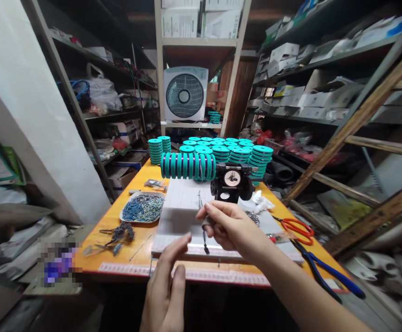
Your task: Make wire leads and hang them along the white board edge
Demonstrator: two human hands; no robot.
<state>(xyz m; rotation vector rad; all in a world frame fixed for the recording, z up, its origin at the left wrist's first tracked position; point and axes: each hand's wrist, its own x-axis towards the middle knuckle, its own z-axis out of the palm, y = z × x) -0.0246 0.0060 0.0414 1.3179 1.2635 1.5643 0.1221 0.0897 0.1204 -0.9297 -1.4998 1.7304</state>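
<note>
Over the white board (180,230), my right hand (225,226) pinches a thin dark rig (200,199), with its fine tip pointing up and a small black piece (206,250) hanging below. At the board's front edge, my left hand (169,281) has its fingers apart and nothing in them. Behind my hands, a row of teal spools (188,166) lies sideways on a black winding device (231,180). A white tray (121,216) of small blue-grey tubes (143,207) stands left of the board.
More teal spools (221,152) are stacked at the back of the orange table (97,249). Red-handled scissors (299,230) and blue pliers (335,272) lie on the right. Dark tangled pieces (121,233) sit on the left. A wooden ladder (370,120) leans at the right; a box fan (185,94) stands behind.
</note>
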